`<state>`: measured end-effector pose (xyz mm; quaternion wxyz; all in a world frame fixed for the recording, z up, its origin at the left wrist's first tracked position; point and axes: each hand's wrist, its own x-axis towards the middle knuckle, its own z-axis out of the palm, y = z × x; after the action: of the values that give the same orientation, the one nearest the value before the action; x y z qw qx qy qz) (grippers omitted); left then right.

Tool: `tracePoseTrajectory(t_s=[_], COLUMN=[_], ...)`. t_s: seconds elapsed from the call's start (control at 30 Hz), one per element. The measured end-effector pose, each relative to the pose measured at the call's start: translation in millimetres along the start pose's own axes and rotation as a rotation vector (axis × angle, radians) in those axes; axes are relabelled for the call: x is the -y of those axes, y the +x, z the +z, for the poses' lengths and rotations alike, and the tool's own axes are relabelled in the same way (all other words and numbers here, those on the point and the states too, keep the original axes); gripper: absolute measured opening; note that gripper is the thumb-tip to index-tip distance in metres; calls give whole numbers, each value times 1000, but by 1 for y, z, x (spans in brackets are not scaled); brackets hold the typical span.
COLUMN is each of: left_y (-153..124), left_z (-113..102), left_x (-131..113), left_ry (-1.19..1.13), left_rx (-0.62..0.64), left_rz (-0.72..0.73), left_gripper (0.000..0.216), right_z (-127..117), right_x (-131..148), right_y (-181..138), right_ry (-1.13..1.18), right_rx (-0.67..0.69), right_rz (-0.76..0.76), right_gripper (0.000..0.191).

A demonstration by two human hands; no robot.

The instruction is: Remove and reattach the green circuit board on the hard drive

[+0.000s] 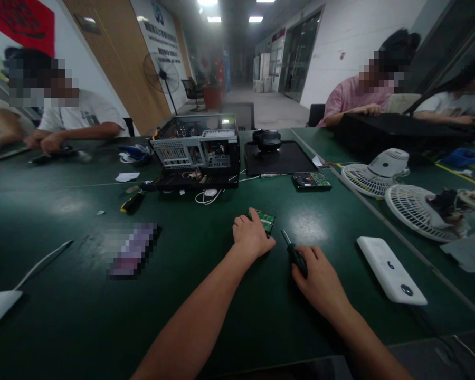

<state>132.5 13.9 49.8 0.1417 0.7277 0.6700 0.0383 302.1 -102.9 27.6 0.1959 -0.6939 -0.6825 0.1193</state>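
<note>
A small green circuit board (268,220) lies on the table in front of me, partly covered by fingers. My left hand (250,235) is closed around its left and near edges; whatever is under the palm is hidden. To the right, my right hand (316,274) grips a screwdriver (296,258) by its dark handle. The metal shaft points up and left toward the board, its tip apart from it. Farther back sits a hard drive (312,181) with a green board on its upper face.
An opened computer case (198,150) stands behind, beside a flat black panel (277,158). A yellow-and-black tool (132,202) and a blurred purple item (134,249) lie left. White fan parts (415,211) and a white power bank (391,270) are right. Other people sit across the table.
</note>
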Motion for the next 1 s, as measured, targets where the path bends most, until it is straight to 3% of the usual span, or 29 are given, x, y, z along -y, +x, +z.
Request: tracePoseTrajectory(t_s=[0.2,0.3,0.4,0.5,0.6,0.7,0.8,0.9,1.0], left_y=[4,-1,-11,-25,-37,-43,-42,-38,-38], left_z=[-20,-35,-51,-62,-67,-64,-55,-39,-20], left_x=[10,5,-7,-27,-46,-54,-46,-23,5], left_ry=[-10,-37,-84,-148,-236,-345,-504,-532,-473], left_rx=[8,-18,-60,-37,49,94,110,20,-44], left_rz=[-38,-19,66,174,260,345,437,482,462], left_gripper=[102,95,99,100,99,106,108,87,60], right_z=[6,3,-1,-7,-14,-21,-27,-37,-53], right_x=[23,30,37,46,50,42,24,-1,-28], right_y=[-2,5,20,33,37,33,33,44,64], right_ry=[168,344,790,1400,1650,1621,1439,1233,1191], right_rx=[34,-60,-151,0,79,21,48,102,51], right_rz=[-22,60,214,323,402,426,381,330,338], right_gripper=[33,44,50,48,51,60,75,89,87])
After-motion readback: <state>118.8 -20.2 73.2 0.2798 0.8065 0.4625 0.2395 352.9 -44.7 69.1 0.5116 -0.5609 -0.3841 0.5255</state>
